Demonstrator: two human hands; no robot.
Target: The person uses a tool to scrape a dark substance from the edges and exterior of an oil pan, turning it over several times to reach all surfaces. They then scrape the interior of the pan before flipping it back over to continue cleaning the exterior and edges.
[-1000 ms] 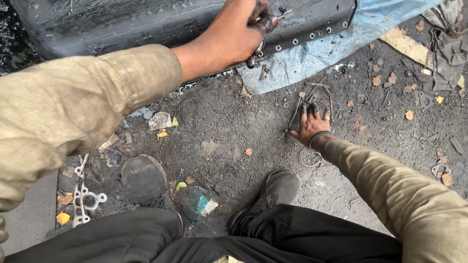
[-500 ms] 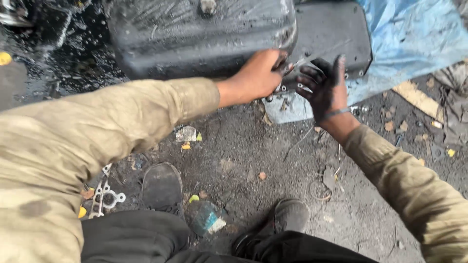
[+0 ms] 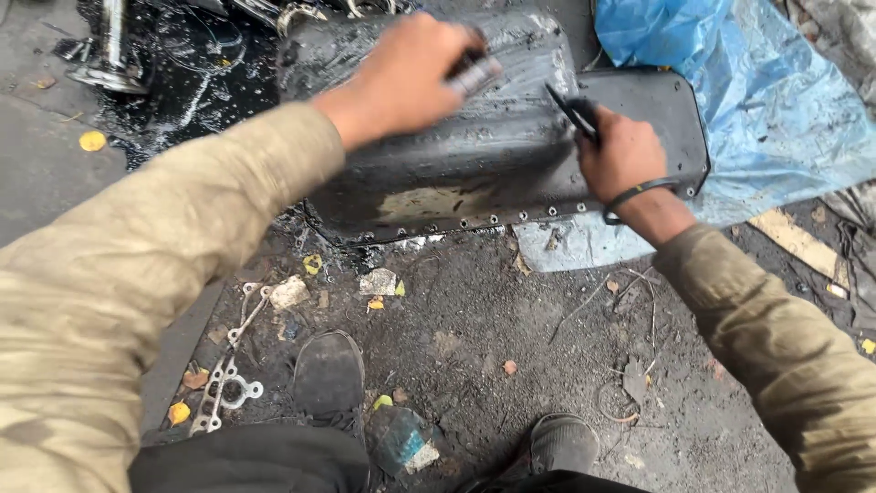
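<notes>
Two hands working over a blackened oil pan [image 3: 474,173] on oily ground.

The oil pan is lying upside down at twelve o'clock in the view, its bolt-hole flange facing the person, with one end resting on a blue plastic sheet [image 3: 757,110] at two o'clock. The left hand [image 3: 406,78] is hovering over the pan's top at about eleven o'clock, clenched around a small greyish object [image 3: 474,73] that is too blurred to identify. The right hand [image 3: 620,155] is pressing on the pan at one o'clock, gripping a thin dark tool [image 3: 570,110] that is pointing up and to the left across the pan's surface. A pale metal gasket [image 3: 228,374] is lying on the ground at eight o'clock, just beside the person's left shoe [image 3: 328,374] at six o'clock.
</notes>
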